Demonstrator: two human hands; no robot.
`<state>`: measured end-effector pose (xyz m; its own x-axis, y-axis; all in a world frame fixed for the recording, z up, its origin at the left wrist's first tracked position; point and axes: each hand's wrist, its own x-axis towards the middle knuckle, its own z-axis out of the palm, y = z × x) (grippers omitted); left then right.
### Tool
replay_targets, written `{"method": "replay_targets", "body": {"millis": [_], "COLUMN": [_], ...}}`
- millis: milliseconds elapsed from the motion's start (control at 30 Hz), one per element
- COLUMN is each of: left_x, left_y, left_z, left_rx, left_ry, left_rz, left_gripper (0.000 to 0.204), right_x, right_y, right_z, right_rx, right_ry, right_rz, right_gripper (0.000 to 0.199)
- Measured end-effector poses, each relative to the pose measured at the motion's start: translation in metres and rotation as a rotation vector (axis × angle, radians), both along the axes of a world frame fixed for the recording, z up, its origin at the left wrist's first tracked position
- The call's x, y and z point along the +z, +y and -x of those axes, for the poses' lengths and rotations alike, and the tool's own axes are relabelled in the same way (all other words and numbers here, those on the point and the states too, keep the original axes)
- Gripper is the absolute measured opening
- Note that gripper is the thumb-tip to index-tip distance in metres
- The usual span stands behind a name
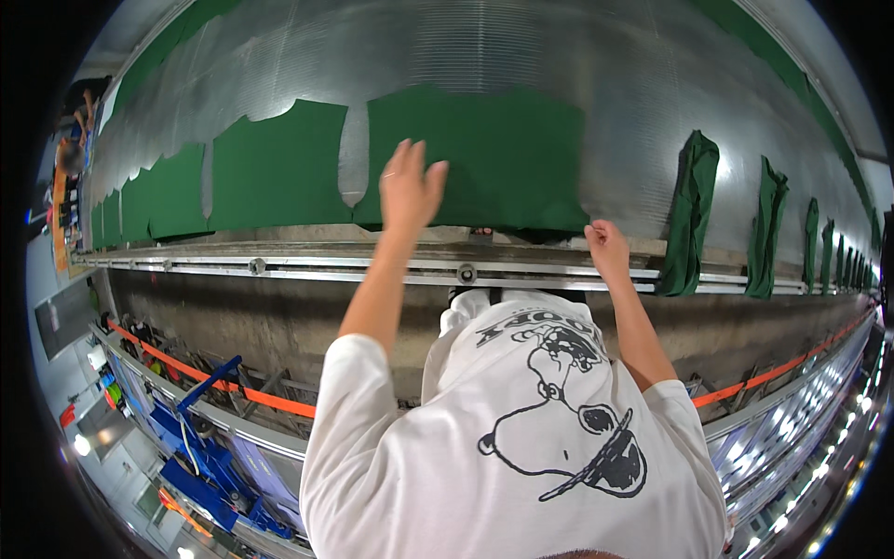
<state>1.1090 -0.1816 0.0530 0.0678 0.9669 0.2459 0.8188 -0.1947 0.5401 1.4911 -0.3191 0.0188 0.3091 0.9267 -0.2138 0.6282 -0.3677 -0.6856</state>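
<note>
Ribbed grey matting (521, 47) fills the far side of the workshop, running left to right like a wide conveyor, with a steel rail (307, 270) along its near edge. Flat on it, right in front of me, lies a green fabric panel (494, 149), with more green panels (270, 172) to the left and 2 folded green pieces (694, 210) draped over the edge to the right. My left hand (408, 186) is spread, fingers released, palm pressing the panel's near-left part. My right hand (607, 247) is clenched at the panel's near-right corner; whether it pinches cloth I cannot tell. I judge the fabric light, soft and floppy, best taken by its near corners.
</note>
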Motion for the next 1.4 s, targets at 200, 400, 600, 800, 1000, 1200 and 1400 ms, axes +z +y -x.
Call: {"method": "replay_targets", "body": {"millis": [200, 400, 600, 800, 1000, 1200, 1400], "left_x": [-0.074, -0.072, -0.067, -0.019, -0.061, -0.082, -0.076], "left_y": [-0.003, -0.003, 0.027, 0.003, -0.026, 0.135, 0.040], "left_z": [-0.090, 0.018, -0.011, -0.166, -0.187, -0.198, -0.258], "left_rx": [0.051, 0.272, 0.053, -0.654, -1.057, -0.407, -0.702], "left_ry": [0.157, 0.417, 0.408, 0.251, 0.202, 0.277, 0.185], "left_rz": [0.044, 0.159, 0.063, 0.222, 0.231, -0.134, 0.005], "left_gripper": [0.076, 0.078, 0.075, 0.071, 0.082, 0.076, 0.083], "right_x": [-0.014, -0.030, 0.015, 0.026, 0.008, 0.024, 0.045], "right_y": [0.019, 0.010, 0.026, 0.025, 0.009, -0.026, -0.044], "right_z": [0.007, -0.001, 0.010, 0.013, -0.005, -0.026, -0.011], "right_rx": [-0.064, 0.031, -0.276, -0.416, -0.444, -0.581, -0.559], "right_ry": [-0.078, -0.190, 0.492, 0.731, 0.504, 0.597, 0.600], "right_rz": [0.121, 0.121, 0.291, 0.206, 0.221, 0.203, 0.181], "right_gripper": [0.036, 0.029, 0.019, 0.025, 0.040, 0.042, 0.040]}}
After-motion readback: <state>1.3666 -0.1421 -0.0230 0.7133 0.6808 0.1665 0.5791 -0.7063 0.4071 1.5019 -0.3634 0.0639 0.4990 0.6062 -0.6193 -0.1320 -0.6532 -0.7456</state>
